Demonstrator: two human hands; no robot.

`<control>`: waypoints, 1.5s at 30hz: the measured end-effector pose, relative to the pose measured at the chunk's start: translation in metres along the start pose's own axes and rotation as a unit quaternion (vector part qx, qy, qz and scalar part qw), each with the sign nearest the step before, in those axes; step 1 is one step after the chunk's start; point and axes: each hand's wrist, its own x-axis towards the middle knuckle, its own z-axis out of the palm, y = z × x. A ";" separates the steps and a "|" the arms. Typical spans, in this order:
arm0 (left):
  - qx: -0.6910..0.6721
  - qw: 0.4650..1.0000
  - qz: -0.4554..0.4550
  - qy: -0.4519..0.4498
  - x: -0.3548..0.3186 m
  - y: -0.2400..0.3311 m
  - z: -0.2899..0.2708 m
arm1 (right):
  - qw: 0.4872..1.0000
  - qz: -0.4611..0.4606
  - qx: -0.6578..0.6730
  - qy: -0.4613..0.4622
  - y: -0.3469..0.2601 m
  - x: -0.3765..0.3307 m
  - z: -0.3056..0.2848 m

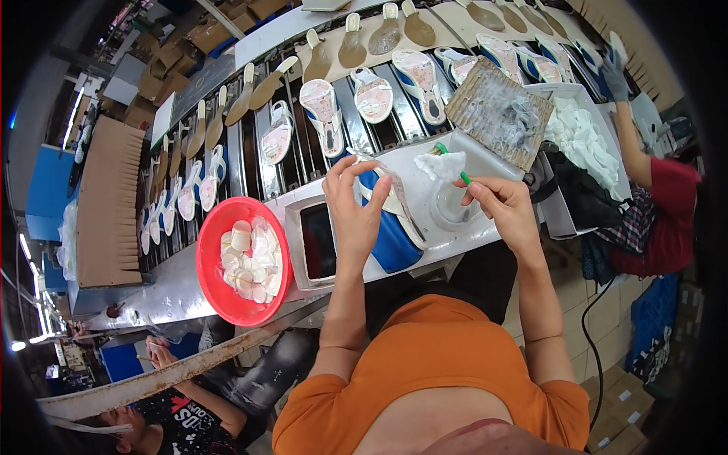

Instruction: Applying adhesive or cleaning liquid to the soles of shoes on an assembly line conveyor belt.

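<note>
My left hand (353,208) is at the far left end of a blue shoe (394,239) with a pale sole side, its curved fingers and thumb round that end. The shoe lies sole side up, slanting toward me on the work ledge. In my right hand (506,214), a brush with a green handle (465,178) is pinched between thumb and fingers. A white cloth-like wad (440,164) sits around the brush's upper part, so its bristles are partly hidden. Beneath the brush stands a clear round pot (455,203), its contents hard to make out.
A red basin (206,265) of white oval pieces stands left, beside a white tray (295,265) with a dark inside. Behind runs a roller conveyor (296,168) with several shoes and soles. Stained cardboard (500,114) and a box of white tissue (580,136) are right. Co-workers are on both sides.
</note>
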 end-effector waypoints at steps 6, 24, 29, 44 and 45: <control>-0.104 0.990 -0.002 -0.092 0.017 0.029 0.006 | 1.000 0.003 -0.006 0.004 -0.010 -0.003 0.004; -0.128 0.982 0.048 -0.127 0.023 0.060 -0.035 | 0.992 0.051 0.115 0.001 -0.029 0.004 -0.013; -0.136 0.971 0.086 -0.177 0.028 0.073 -0.046 | 0.943 0.157 0.264 -0.125 -0.003 0.015 0.019; -0.129 0.963 0.085 -0.220 0.021 0.071 -0.058 | 0.902 0.177 0.332 -0.211 -0.011 0.039 0.041; -0.129 0.963 0.086 -0.221 0.022 0.070 -0.058 | 0.902 0.176 0.333 -0.210 -0.009 0.041 0.040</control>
